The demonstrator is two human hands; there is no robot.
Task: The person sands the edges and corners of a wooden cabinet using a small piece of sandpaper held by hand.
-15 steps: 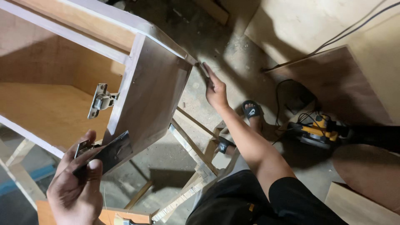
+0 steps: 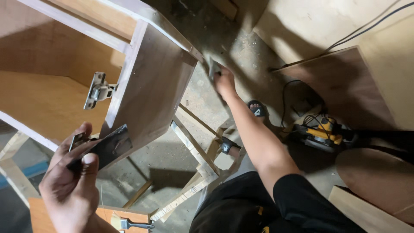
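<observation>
Dusty workshop floor [image 2: 241,56], left hand [image 2: 71,190] fingers pinching a flat metal scraper [image 2: 103,149], right hand [image 2: 224,80] fingers curled on the cabinet door [image 2: 151,86] corner

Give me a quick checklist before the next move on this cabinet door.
1. Left hand has a firm grip on the flat dark blade: ok.
2. Blade tip reaches the door panel's lower edge: ok.
3. Right hand steadies the door's far corner: ok.
4. What the right hand holds: cannot tell, blurred.
5. Upper hinge seated on the door: ok.
6. Power tool and cord lie apart from both hands: ok.
</observation>
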